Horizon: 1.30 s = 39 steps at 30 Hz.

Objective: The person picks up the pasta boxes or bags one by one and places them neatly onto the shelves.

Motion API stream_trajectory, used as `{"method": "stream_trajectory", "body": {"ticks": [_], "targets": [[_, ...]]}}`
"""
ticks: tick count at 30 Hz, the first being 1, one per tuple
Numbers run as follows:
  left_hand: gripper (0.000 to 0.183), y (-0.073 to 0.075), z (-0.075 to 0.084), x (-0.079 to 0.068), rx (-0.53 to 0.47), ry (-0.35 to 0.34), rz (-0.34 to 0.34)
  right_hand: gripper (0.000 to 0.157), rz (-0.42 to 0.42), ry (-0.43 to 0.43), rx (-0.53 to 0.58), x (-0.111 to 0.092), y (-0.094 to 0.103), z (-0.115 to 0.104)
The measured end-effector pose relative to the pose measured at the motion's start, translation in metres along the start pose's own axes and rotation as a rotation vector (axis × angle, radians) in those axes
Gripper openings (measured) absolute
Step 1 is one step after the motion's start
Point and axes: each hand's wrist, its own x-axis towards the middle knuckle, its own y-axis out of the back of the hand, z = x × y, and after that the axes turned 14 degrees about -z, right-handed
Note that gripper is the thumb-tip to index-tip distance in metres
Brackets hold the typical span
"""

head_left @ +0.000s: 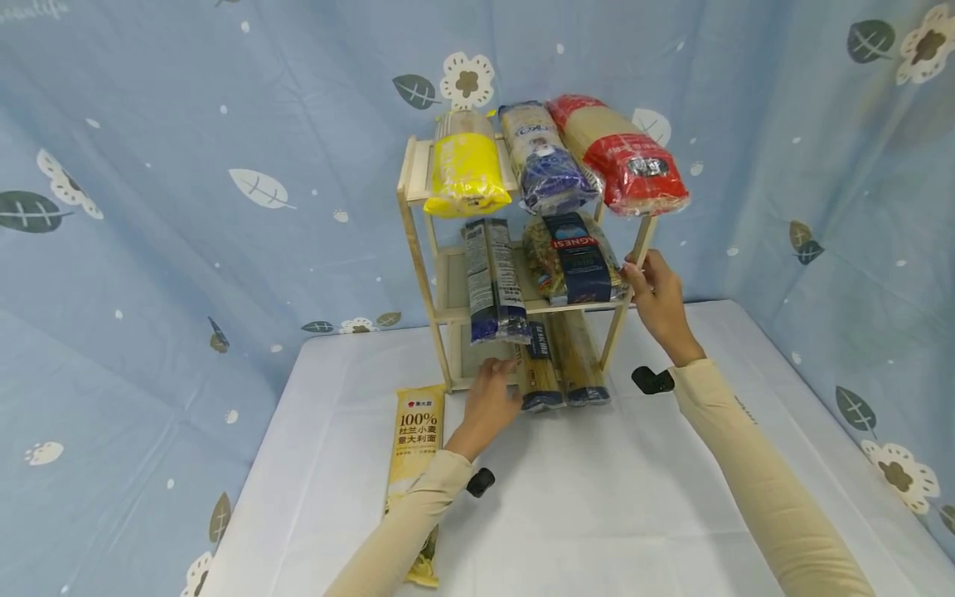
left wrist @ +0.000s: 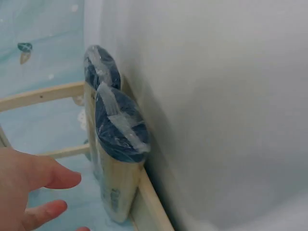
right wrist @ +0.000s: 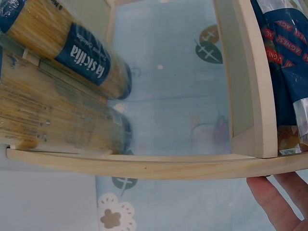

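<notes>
A wooden three-tier rack (head_left: 418,257) stands on the white table. At its right front post, my right hand (head_left: 662,303) holds the wood level with the middle shelf; in the right wrist view, fingertips (right wrist: 269,197) meet the post's outer side. My left hand (head_left: 488,402) is in front of the bottom shelf with nothing in it, thumb and fingers spread apart in the left wrist view. Just right of it, a spaghetti pack (head_left: 539,369) with a dark blue end lies beside a second spaghetti pack (head_left: 578,356), both jutting past the shelf's front.
The middle shelf bears a dark long packet (head_left: 494,278) and an Agnesi pasta bag (head_left: 578,257). On top lie a yellow bag (head_left: 468,170), a blue-and-clear bag (head_left: 545,157) and a red bag (head_left: 619,153). A yellow pasta packet (head_left: 418,423) lies on the table (head_left: 597,497), partly under my left sleeve.
</notes>
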Motion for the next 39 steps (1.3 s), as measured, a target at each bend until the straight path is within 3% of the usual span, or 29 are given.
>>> {"method": "stream_trajectory", "body": {"ticks": [11, 20, 27, 33, 39], "targets": [[0.046, 0.016, -0.031, -0.062, -0.004, 0.023, 0.011, 0.023, 0.012, 0.043, 0.0, 0.0, -0.001, -0.001], [0.049, 0.033, -0.059, -0.113, 0.064, 0.053, 0.028, 0.026, -0.011, -0.017, -0.002, 0.0, -0.003, 0.002], [0.055, 0.038, -0.07, -0.144, 0.116, 0.067, 0.058, 0.022, -0.011, -0.028, 0.011, -0.003, 0.001, -0.023], [0.06, 0.037, -0.079, -0.165, 0.11, 0.146, 0.001, 0.02, -0.003, -0.028, -0.001, -0.007, 0.004, -0.04], [0.058, 0.022, -0.087, -0.183, 0.095, 0.232, -0.071, 0.02, 0.009, 0.006, 0.007, -0.006, 0.001, -0.039]]}}
